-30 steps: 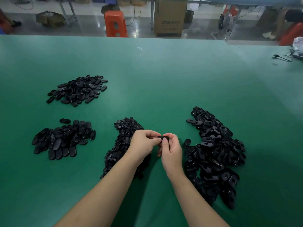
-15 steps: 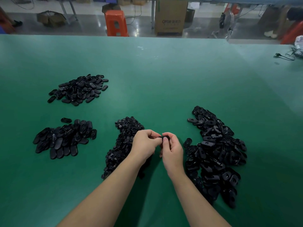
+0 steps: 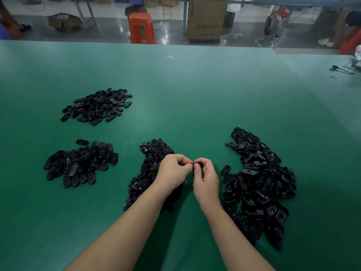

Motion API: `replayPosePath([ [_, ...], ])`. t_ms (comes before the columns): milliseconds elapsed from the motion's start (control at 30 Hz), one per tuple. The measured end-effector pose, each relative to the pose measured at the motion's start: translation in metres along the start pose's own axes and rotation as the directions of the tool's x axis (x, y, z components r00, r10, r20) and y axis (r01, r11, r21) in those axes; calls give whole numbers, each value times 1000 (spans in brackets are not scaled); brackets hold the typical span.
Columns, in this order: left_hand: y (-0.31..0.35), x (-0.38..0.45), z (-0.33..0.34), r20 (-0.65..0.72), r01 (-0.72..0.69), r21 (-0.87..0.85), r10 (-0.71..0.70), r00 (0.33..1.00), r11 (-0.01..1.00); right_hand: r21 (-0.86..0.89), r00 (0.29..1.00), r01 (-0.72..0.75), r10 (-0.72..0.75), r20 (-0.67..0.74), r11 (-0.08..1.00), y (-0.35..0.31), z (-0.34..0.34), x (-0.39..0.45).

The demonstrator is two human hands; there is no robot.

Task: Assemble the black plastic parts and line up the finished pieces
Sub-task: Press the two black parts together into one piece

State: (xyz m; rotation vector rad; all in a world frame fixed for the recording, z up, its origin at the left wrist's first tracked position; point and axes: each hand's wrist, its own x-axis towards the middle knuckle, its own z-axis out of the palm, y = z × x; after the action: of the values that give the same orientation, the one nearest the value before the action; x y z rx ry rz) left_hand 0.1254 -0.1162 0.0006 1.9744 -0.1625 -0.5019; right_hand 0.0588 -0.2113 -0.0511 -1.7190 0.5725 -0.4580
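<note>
My left hand [image 3: 172, 174] and my right hand [image 3: 206, 178] meet over the green table [image 3: 185, 94], fingertips together. Both pinch one small black plastic part [image 3: 197, 164], mostly hidden by the fingers. Under my left wrist lies a pile of small round black pieces [image 3: 150, 163]. To the right spreads a large heap of black plates with holes [image 3: 259, 182]. At the left sits a group of flat oval pieces [image 3: 80, 163], some laid side by side. Farther back on the left is another pile of oval black pieces [image 3: 97, 106].
A black cable [image 3: 340, 69] lies at the table's far right edge. Beyond the far edge stand an orange stool [image 3: 141, 28] and a cardboard box [image 3: 205, 20] on the floor.
Both hands stay together at the same spot with the black part between them. Only the fingers shift slightly around it.
</note>
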Motion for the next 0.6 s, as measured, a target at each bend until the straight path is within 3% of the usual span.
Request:
replayPosePath([
  [200, 2, -4, -4, -4, -53, 82, 54, 999, 995, -4, 1000, -9, 9, 23, 1000, -2, -1, -1],
  [333, 3, -6, -11, 1, -133, 289, 139, 990, 948, 27, 999, -6, 5, 40, 1000, -4, -1, -3],
  [433, -3, -8, -33, -122, -149, 341, 200, 972, 928, 43, 999, -16, 14, 38, 999, -5, -1, -3],
  [600, -31, -11, -108, -425, -23, 309, 159, 891, 951, 4, 999, -14, 14, 50, 1000, -5, -1, -4],
])
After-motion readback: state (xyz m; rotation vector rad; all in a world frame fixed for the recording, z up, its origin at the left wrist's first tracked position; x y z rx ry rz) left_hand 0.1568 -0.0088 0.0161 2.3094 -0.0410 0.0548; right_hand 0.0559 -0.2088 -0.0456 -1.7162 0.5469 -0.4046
